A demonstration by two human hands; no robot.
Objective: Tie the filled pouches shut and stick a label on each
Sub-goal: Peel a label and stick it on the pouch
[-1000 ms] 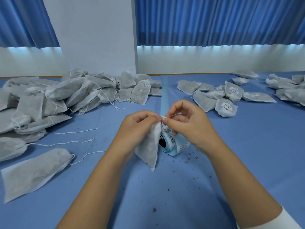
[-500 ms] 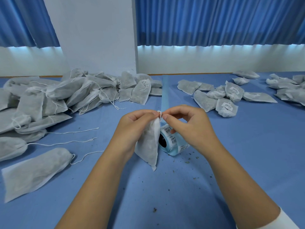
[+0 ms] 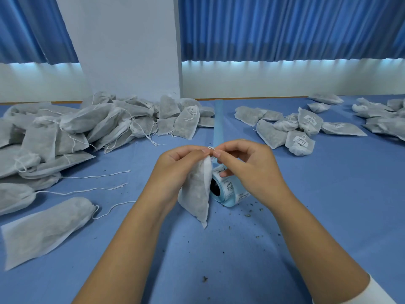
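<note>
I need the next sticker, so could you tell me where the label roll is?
Head view: the label roll lies on its side, centre of the blue table, just behind the held pouch, beneath the right hand.

Label roll (image 3: 229,187): printed characters, barcode, unreadable. Pouch labels (image 3: 300,140): print too small.

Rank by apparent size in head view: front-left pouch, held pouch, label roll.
1. front-left pouch, lying flat; nearness to the camera may inflate it.
2. held pouch, top covered by fingers.
3. label roll, partly hidden behind the held pouch.
</note>
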